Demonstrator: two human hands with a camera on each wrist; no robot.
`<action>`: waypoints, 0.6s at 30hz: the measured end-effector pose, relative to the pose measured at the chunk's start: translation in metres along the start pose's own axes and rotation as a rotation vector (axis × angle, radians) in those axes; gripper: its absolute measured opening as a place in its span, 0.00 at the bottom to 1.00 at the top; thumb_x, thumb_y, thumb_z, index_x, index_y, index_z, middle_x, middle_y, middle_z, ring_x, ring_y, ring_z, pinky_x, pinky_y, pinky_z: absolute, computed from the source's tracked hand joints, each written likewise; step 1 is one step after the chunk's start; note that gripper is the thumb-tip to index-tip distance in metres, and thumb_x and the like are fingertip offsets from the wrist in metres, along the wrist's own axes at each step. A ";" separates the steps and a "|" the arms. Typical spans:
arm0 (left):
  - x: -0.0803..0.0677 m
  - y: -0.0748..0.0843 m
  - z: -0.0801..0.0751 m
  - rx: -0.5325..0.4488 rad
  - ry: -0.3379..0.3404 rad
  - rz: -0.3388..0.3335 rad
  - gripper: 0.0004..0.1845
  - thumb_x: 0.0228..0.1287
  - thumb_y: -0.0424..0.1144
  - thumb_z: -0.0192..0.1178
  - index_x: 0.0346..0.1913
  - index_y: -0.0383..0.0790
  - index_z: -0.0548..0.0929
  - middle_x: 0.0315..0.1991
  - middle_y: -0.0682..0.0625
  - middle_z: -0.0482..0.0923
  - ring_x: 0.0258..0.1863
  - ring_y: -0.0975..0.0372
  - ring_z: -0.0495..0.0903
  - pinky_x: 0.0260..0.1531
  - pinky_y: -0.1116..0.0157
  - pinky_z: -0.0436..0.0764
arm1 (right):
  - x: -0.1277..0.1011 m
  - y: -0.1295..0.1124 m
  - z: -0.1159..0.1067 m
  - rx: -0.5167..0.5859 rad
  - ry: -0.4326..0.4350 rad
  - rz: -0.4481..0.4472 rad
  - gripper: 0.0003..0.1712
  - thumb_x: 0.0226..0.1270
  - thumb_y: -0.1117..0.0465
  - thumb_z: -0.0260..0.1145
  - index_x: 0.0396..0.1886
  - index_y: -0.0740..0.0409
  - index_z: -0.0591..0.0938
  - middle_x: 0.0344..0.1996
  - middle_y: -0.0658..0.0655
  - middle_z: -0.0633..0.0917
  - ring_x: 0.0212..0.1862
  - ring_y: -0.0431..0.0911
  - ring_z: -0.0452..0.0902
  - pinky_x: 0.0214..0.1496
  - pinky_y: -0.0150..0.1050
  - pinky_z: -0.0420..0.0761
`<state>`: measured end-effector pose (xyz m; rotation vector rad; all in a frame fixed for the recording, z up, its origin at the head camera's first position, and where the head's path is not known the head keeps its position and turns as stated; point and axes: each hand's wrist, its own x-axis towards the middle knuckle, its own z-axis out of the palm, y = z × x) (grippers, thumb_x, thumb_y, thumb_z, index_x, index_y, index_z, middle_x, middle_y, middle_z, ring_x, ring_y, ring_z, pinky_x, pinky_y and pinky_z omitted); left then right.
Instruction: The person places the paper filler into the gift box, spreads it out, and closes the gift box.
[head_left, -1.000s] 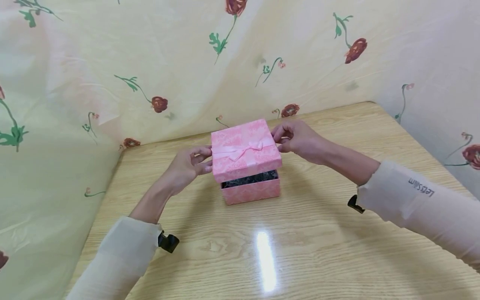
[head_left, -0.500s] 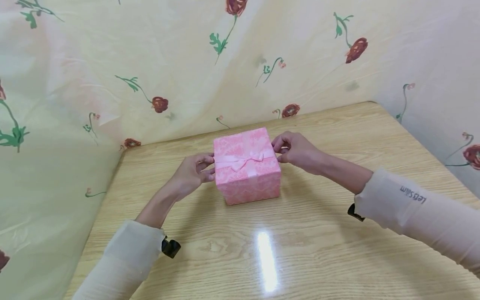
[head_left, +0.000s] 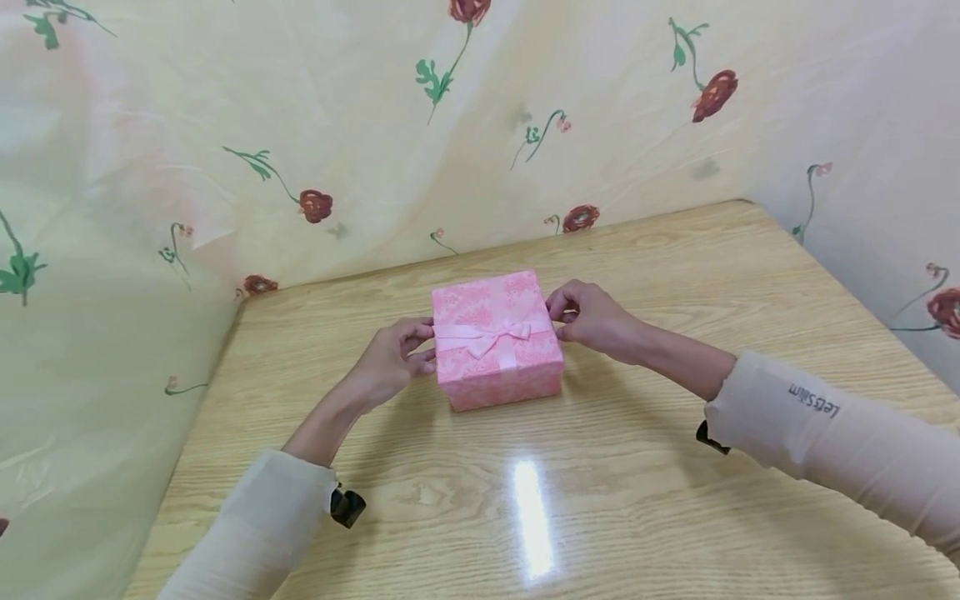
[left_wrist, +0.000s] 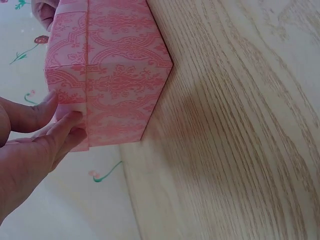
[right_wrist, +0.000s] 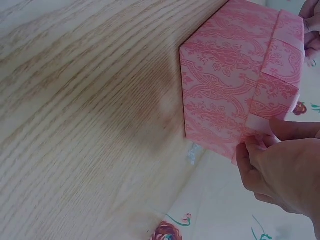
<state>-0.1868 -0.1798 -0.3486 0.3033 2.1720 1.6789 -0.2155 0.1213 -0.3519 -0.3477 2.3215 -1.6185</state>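
A pink patterned gift box (left_wrist: 122, 100) stands upright on the wooden table, its lid (head_left: 468, 304) down over the base. A pale pink ribbon with a bow (head_left: 498, 335) crosses the lid's top. My left hand (head_left: 386, 365) holds the lid's left side, thumb near the top edge and bent fingers against the ribbon on the side wall. On the opposite side, my right hand (head_left: 600, 321) grips the lid the same way, with curled fingers at its lower edge in the right wrist view. The inside of the box is hidden under the lid.
The wooden table (head_left: 630, 492) extends on all sides of the box, with a bright light reflection in front. Behind and to the left hangs a cream sheet (head_left: 360, 108) printed with red flowers. Black mounts (head_left: 347, 506) show under both pale sleeves.
Both hands have lowered the lid from above the base down onto it. The dark contents seen earlier through the gap are now covered. The base has stayed in place.
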 end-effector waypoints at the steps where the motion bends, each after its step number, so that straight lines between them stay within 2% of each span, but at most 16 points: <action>1: 0.000 0.000 0.000 0.001 0.005 -0.002 0.21 0.60 0.11 0.49 0.57 0.20 0.62 0.72 0.38 0.52 0.68 0.45 0.61 0.53 0.67 0.76 | 0.000 0.000 0.000 -0.002 0.000 0.002 0.11 0.54 0.85 0.55 0.37 0.77 0.68 0.56 0.71 0.69 0.63 0.62 0.67 0.48 0.27 0.76; 6: 0.001 -0.003 0.001 -0.013 0.016 0.004 0.21 0.58 0.10 0.50 0.55 0.20 0.64 0.72 0.38 0.53 0.68 0.46 0.62 0.53 0.67 0.76 | 0.000 0.001 -0.001 -0.009 0.006 0.011 0.11 0.55 0.84 0.56 0.38 0.77 0.69 0.57 0.71 0.69 0.63 0.61 0.67 0.48 0.27 0.76; 10: 0.001 -0.006 0.001 -0.005 0.011 0.030 0.22 0.58 0.10 0.51 0.56 0.19 0.65 0.72 0.38 0.54 0.69 0.47 0.61 0.55 0.66 0.74 | 0.000 0.002 -0.001 -0.029 0.006 0.006 0.10 0.56 0.83 0.58 0.38 0.76 0.70 0.56 0.70 0.70 0.63 0.61 0.68 0.54 0.34 0.76; 12: -0.002 -0.008 -0.002 0.072 0.010 0.054 0.24 0.60 0.14 0.53 0.60 0.21 0.66 0.72 0.39 0.55 0.69 0.48 0.60 0.57 0.64 0.73 | -0.001 0.002 -0.003 -0.051 -0.006 -0.007 0.10 0.57 0.82 0.59 0.40 0.75 0.72 0.55 0.69 0.71 0.63 0.61 0.69 0.58 0.40 0.76; 14: -0.006 -0.010 -0.005 0.189 0.028 0.075 0.25 0.64 0.20 0.55 0.64 0.24 0.66 0.72 0.40 0.56 0.70 0.49 0.59 0.60 0.60 0.71 | -0.003 0.001 -0.007 -0.099 -0.023 -0.032 0.11 0.60 0.79 0.61 0.43 0.74 0.74 0.55 0.67 0.72 0.63 0.60 0.68 0.62 0.45 0.72; 18: -0.016 -0.012 -0.016 0.440 0.109 0.077 0.28 0.70 0.38 0.57 0.69 0.33 0.65 0.74 0.44 0.53 0.73 0.51 0.51 0.66 0.50 0.61 | -0.012 -0.002 -0.019 -0.334 -0.030 -0.101 0.20 0.66 0.67 0.62 0.57 0.69 0.74 0.60 0.66 0.70 0.65 0.61 0.64 0.66 0.54 0.65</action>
